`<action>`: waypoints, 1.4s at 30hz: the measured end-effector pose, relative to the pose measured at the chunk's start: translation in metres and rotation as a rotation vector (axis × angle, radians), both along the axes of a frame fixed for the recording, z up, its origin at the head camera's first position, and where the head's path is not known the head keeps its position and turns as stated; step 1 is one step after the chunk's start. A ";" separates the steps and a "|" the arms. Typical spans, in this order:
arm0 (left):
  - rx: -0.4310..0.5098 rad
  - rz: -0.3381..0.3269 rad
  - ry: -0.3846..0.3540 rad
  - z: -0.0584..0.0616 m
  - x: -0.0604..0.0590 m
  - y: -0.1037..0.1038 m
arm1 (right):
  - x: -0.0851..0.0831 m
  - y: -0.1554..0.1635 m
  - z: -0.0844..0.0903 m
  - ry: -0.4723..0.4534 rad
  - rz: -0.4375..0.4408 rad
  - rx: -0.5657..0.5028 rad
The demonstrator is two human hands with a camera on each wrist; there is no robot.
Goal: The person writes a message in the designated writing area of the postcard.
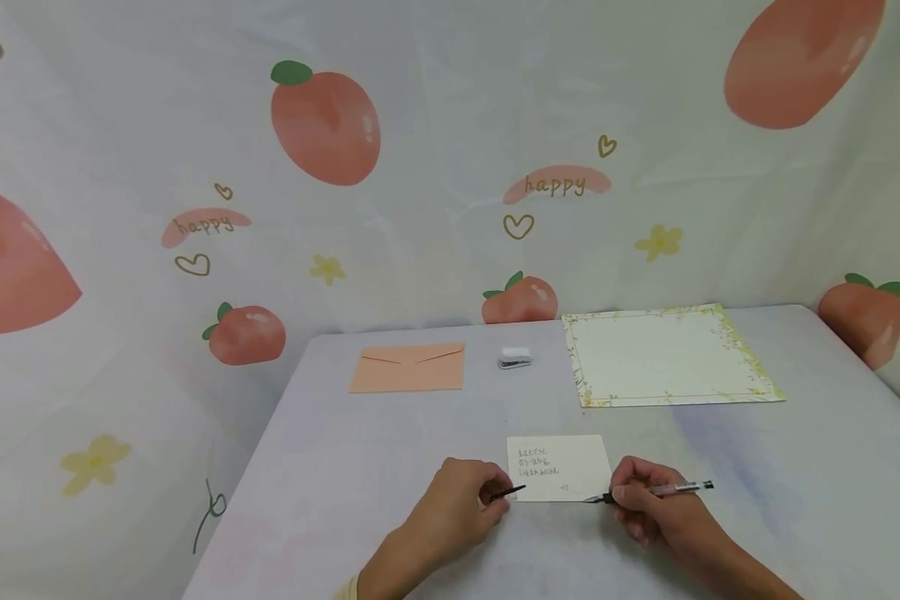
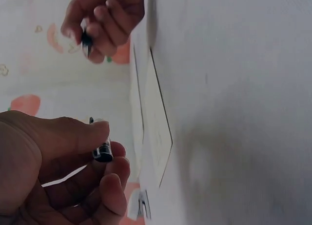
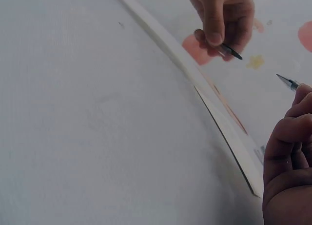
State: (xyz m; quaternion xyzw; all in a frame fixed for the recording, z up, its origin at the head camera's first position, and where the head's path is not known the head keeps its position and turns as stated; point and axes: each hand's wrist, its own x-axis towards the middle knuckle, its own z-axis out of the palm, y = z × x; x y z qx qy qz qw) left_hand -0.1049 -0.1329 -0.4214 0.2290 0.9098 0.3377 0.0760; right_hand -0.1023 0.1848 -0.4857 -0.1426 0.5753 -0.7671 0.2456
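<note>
A small white card (image 1: 577, 458) with several lines of handwriting lies on the table in front of both hands. My right hand (image 1: 660, 504) grips a clear gel pen (image 1: 682, 488), its bare tip over the card's lower right edge in the head view. At the card's left side, my left hand (image 1: 457, 504) pinches a dark-clipped pen cap (image 2: 102, 151) between thumb and fingers. The right wrist view shows the pen's pointed tip (image 3: 282, 80) raised above the tabletop.
Behind the card lie a pink envelope (image 1: 412, 375) and a small white stapler (image 1: 515, 358). A floral-bordered sheet of paper (image 1: 660, 358) is at the back right. A peach-printed cloth (image 1: 435, 208) hangs behind the pale table (image 1: 300, 500).
</note>
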 end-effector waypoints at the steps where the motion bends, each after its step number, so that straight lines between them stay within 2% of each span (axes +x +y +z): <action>1: 0.000 -0.015 -0.006 -0.001 0.000 0.004 | 0.000 -0.002 0.000 0.005 0.001 -0.006; 7: 0.010 -0.081 -0.014 -0.002 -0.001 0.020 | 0.003 -0.009 0.000 0.020 0.019 -0.042; 13: 0.040 -0.123 -0.019 -0.001 0.000 0.028 | 0.004 -0.015 0.001 0.002 0.033 -0.041; 23: 0.037 -0.177 0.044 -0.001 0.001 0.032 | 0.005 -0.022 -0.001 0.036 0.057 -0.075; 31: 0.038 -0.188 0.051 -0.002 0.000 0.031 | 0.006 -0.023 0.001 -0.001 0.055 -0.039; 35: 0.039 -0.190 0.057 -0.002 0.001 0.032 | 0.006 -0.024 -0.001 0.012 0.064 -0.030; 42: 0.068 -0.195 0.025 -0.004 0.004 0.035 | 0.009 -0.029 -0.006 0.053 0.088 -0.033</action>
